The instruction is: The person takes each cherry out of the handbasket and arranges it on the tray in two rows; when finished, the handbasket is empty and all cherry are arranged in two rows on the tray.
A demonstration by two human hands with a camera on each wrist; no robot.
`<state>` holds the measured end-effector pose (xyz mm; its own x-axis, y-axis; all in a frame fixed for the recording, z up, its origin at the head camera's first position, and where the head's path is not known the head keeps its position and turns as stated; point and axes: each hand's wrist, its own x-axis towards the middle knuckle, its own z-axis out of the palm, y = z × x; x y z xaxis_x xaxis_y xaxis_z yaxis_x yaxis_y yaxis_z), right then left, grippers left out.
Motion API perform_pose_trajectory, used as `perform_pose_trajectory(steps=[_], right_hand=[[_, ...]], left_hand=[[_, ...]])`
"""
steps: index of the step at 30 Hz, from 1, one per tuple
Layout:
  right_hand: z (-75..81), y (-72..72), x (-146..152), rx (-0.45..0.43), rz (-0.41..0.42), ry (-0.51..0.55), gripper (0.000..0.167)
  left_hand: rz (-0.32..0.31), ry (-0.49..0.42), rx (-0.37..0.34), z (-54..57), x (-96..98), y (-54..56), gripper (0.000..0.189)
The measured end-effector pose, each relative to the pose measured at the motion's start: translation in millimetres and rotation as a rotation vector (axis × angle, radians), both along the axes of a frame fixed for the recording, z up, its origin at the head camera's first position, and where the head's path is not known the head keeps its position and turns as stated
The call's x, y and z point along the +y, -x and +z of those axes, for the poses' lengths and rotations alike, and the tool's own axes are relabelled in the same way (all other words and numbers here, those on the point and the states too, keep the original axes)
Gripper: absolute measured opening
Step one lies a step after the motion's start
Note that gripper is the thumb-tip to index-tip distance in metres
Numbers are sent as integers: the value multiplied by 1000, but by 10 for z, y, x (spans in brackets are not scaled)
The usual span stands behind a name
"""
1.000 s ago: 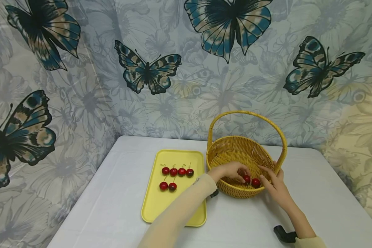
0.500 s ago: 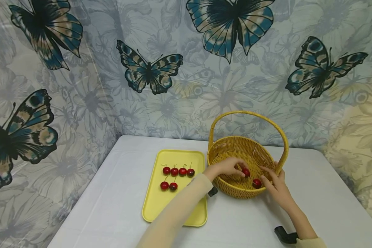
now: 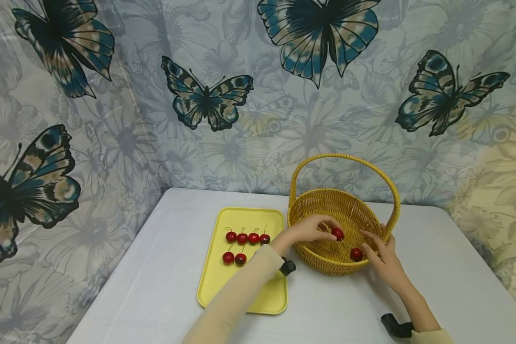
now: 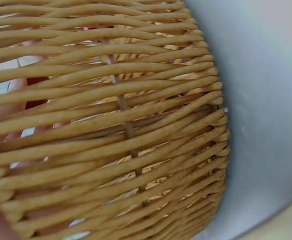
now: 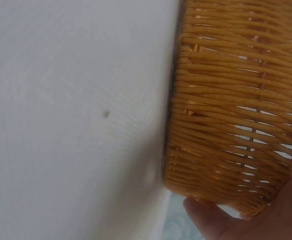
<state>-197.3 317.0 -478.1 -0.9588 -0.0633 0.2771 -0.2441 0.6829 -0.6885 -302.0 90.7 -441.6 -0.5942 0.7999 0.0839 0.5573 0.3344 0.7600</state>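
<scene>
In the head view, my left hand [image 3: 311,230] reaches over the near left rim of a yellow woven basket [image 3: 327,198] and pinches a dark red cherry [image 3: 337,233] inside it. A second cherry [image 3: 356,254] with a thin stem lies in the basket near its front right side. My right hand [image 3: 384,263] grips the basket's right side by the handle's base, some fingers outside the wall. In the left wrist view, the basket wall [image 4: 121,100] mostly hides my fingers and a red patch. The right wrist view has my hand [image 5: 266,220] against the basket.
Left of the basket lies a yellow tray [image 3: 215,286] bearing several stemmed cherries [image 3: 242,238] in two rows; my left forearm crosses it. Both stand on a white-covered table [image 3: 155,267]. Behind rises a butterfly-print cloth [image 3: 232,157].
My left hand has lifted the pinched cherry and moved it back and left, away from the other cherry. My right hand stays at the basket's side.
</scene>
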Motion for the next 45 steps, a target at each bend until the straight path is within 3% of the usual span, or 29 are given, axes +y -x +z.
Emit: perform_pose_trajectory(steps=[12, 16, 22, 35, 41, 45], right_hand=[[33, 10, -11, 10, 7, 5, 41], [27, 23, -4, 4, 6, 5, 42], [12, 49, 2, 7, 11, 5, 42], [13, 23, 2, 10, 13, 5, 40], [-20, 21, 17, 12, 11, 3, 40], [-23, 9, 13, 8, 11, -5, 40]], left_hand=[[87, -132, -13, 53, -164, -78, 31], [119, -193, -15, 107, -213, -157, 30], [222, -247, -49, 151, -334, -321, 29], [310, -320, -66, 84, -731, -574, 28], [338, -291, -6, -23, -907, -646, 29], [359, -317, 19, -82, -1000, -683, 29]])
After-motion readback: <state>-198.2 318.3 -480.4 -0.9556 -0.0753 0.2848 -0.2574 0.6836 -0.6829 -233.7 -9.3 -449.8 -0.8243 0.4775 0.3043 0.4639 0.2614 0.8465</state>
